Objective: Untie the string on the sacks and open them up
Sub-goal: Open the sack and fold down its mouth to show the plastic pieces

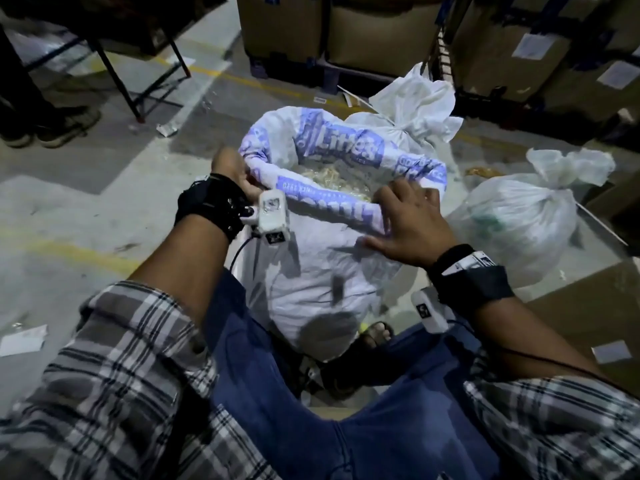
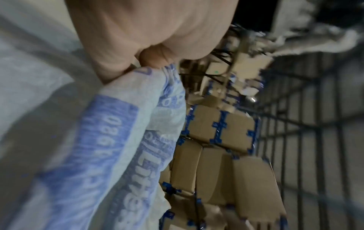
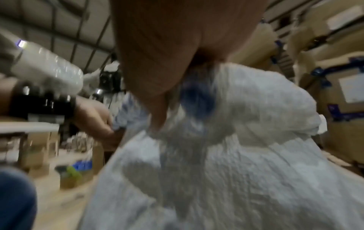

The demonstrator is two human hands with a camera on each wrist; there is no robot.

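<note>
Checked sleeves [image 1: 114,386] nearest. Printed sack [image 1: 311,271] upright on floor [image 1: 69,209] between knees, mouth open, rim rolled down. Left hand [image 1: 230,173] pinches left rim; right hand [image 1: 410,225] grips near-right rim, fingers curled over it. Tied sacks [image 1: 516,230] behind.

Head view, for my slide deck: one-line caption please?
Both hands, left hand and right hand, grip the opened sack's rolled rim.

white woven sack with blue print, mouth open [image 1: 322,271]: 1 | tied white woven sack behind the printed sack [image 1: 415,105]: 1 | tied clear plastic bag right of the printed sack [image 1: 519,216]: 1 | hands on the printed sack's rim: 2, left hand [image 1: 230,171], right hand [image 1: 412,225]
</note>
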